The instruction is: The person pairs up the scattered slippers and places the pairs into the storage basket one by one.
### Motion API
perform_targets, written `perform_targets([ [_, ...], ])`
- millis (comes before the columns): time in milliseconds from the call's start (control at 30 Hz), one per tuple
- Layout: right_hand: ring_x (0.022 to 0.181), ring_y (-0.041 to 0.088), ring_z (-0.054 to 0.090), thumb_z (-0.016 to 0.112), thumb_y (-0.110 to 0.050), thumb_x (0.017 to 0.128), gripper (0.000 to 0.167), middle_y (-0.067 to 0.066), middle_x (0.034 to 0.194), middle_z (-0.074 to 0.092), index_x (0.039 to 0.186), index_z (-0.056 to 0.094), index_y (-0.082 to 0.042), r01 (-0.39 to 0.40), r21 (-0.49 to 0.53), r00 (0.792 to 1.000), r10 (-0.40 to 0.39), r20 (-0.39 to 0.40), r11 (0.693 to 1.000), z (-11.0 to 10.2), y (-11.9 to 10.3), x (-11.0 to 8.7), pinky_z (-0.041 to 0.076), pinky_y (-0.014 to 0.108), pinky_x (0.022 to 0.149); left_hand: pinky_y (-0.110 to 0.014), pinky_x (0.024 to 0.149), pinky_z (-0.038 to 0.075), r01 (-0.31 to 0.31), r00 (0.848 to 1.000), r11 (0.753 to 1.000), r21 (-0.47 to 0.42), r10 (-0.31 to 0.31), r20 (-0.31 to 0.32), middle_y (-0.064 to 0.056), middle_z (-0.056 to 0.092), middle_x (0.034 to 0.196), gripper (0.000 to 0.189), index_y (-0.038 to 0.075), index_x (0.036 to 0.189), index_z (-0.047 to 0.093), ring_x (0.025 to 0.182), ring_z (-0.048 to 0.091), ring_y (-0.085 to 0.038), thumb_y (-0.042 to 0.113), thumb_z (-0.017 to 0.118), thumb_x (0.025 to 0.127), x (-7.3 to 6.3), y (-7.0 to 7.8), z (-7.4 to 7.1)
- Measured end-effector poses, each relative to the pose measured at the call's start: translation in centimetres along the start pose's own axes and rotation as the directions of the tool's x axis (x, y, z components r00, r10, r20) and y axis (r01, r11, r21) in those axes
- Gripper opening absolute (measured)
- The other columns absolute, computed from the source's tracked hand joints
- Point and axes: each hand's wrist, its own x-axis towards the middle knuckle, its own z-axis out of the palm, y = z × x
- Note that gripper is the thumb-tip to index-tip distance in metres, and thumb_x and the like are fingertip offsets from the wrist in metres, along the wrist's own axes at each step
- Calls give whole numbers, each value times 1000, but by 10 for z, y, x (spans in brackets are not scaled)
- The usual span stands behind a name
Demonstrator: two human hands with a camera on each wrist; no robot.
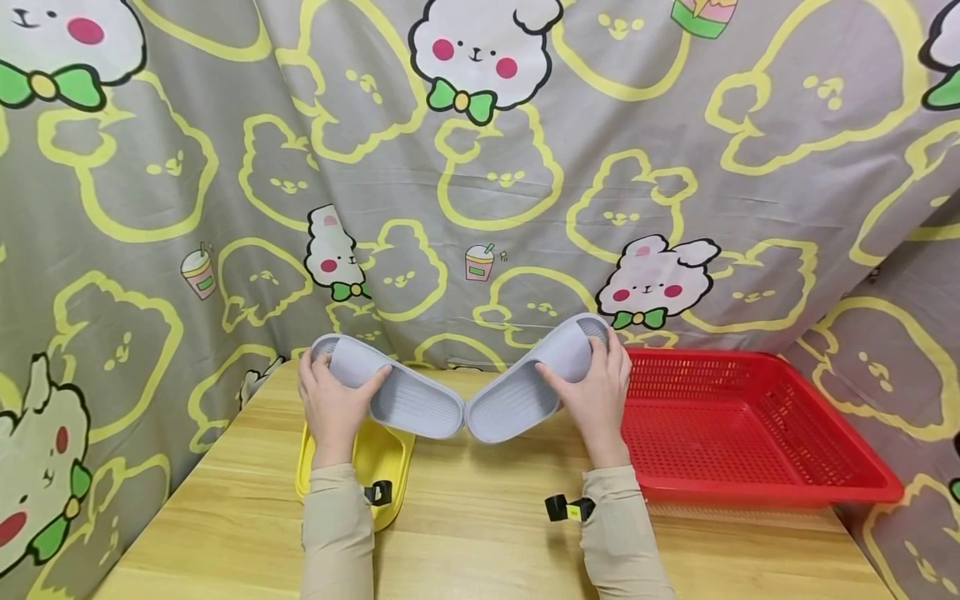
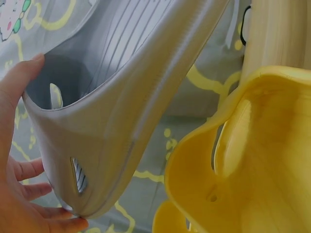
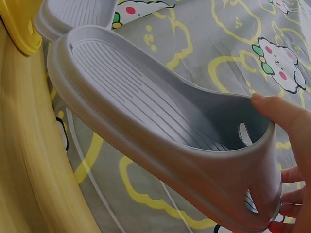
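Note:
Two grey slide slippers are held up above the table, their heel ends meeting in the middle of the head view. My left hand (image 1: pixel 335 406) grips the left slipper (image 1: pixel 420 406) by its toe end, thumb at the strap's edge and fingers around the toe. In the same way my right hand (image 1: pixel 597 396) holds the right slipper (image 1: pixel 517 404) by its strap and toe. Both slippers tilt, with toes raised and heels lower. In the right wrist view the ridged footbed and a slot in the strap (image 3: pixel 228 170) show plainly.
A yellow container (image 1: pixel 390 454) stands on the wooden table (image 1: pixel 480 533) below my left hand, partly hidden by the forearm. To the right is a red perforated basket (image 1: pixel 750 487). A patterned grey curtain (image 1: pixel 480 192) hangs behind the table and along its sides.

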Motion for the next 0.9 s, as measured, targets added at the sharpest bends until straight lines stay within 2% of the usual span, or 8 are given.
perform_targets([
  [433, 135, 41, 29, 85, -51, 66, 86, 21, 153, 33, 127, 52, 0, -29, 6, 998, 29, -56, 1000, -1, 0, 0, 28, 58, 108, -58, 109, 34, 45, 998, 999, -23, -46, -45, -19, 21, 158, 106, -5, 134, 42, 144, 24, -40, 65, 80, 64, -2, 0, 7],
  [700, 133, 41, 33, 86, -51, 64, 86, 21, 151, 38, 124, 53, 1, -12, 11, 995, 13, -99, 1000, 6, 0, -2, 31, 59, 106, -61, 100, 39, 118, 993, 993, -20, -119, -27, -18, 13, 161, 112, -3, 137, 37, 146, 20, -40, 73, 74, 64, -6, 6, 9],
  [900, 134, 39, 33, 83, -54, 66, 85, 20, 151, 38, 123, 51, 2, -29, 3, 992, 29, -124, 1000, 10, -3, -3, 29, 59, 107, -61, 100, 40, 133, 991, 991, -22, -133, -14, -18, 10, 162, 110, -2, 136, 36, 147, 19, -42, 74, 73, 65, -8, 13, 11],
])
